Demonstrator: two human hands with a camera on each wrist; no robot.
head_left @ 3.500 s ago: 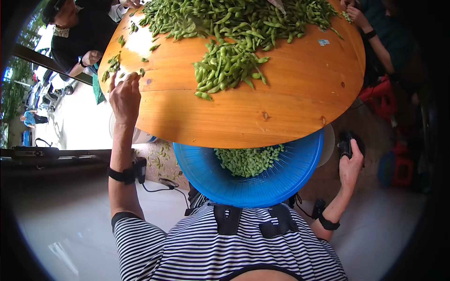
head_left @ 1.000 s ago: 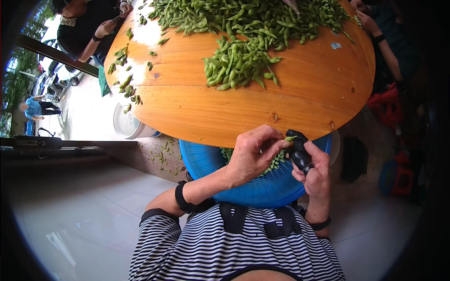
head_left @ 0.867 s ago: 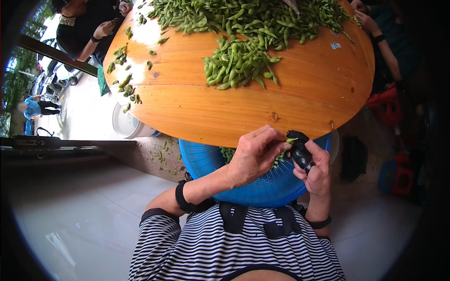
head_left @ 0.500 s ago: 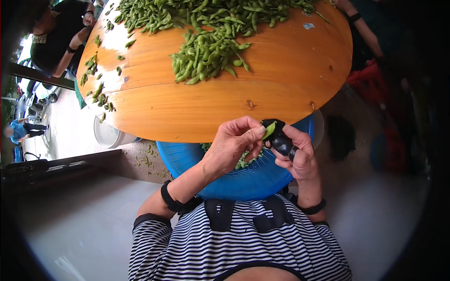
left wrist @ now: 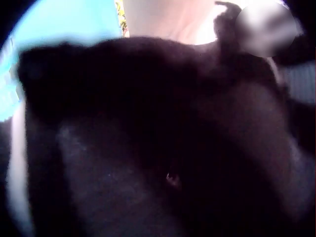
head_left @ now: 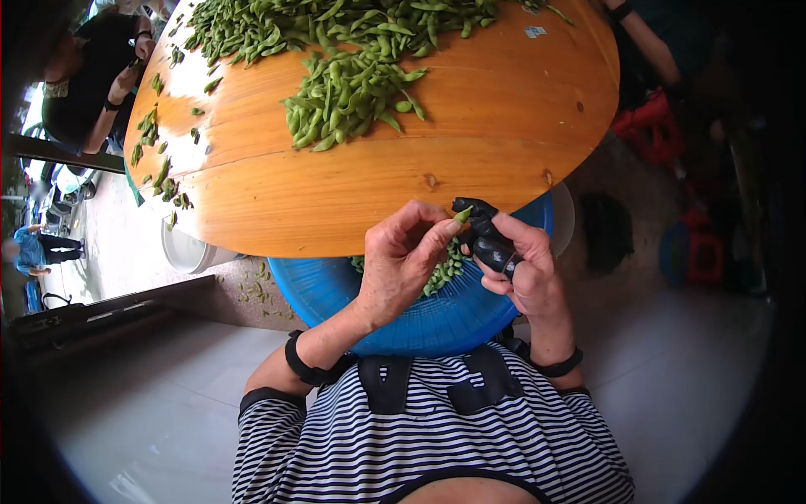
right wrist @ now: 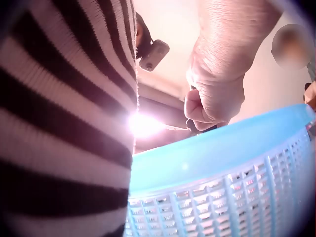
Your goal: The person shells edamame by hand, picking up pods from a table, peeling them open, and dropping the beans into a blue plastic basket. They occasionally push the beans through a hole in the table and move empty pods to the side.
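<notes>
Above the basin, my left hand [head_left: 401,262] pinches a green soybean pod [head_left: 463,215] between thumb and fingers. The pod's far end is right at a glossy black hand-held tool [head_left: 494,252] with a rounded body. Fingers of my right hand [head_left: 537,273] are curled round this tool; its exact kind is unclear. In the right wrist view the right hand [right wrist: 215,98] shows as a fist over a blue rim. Below both hands the blue basin [head_left: 306,290] holds shelled green beans [head_left: 441,279], partly hidden by the hands. The left wrist view is mostly dark.
A round wooden table [head_left: 353,197] overhangs the basin. On it lie a large heap of pods [head_left: 269,29], a smaller pile [head_left: 344,101] and scattered pods at left. Another person [head_left: 88,92] sits left; an arm [head_left: 651,42] shows right. A white bucket [head_left: 186,250] stands below.
My left hand has come from the table's left edge to the basin, now with a pod. My right hand, with the black tool, has moved inward over the basin. The head view has shifted.
</notes>
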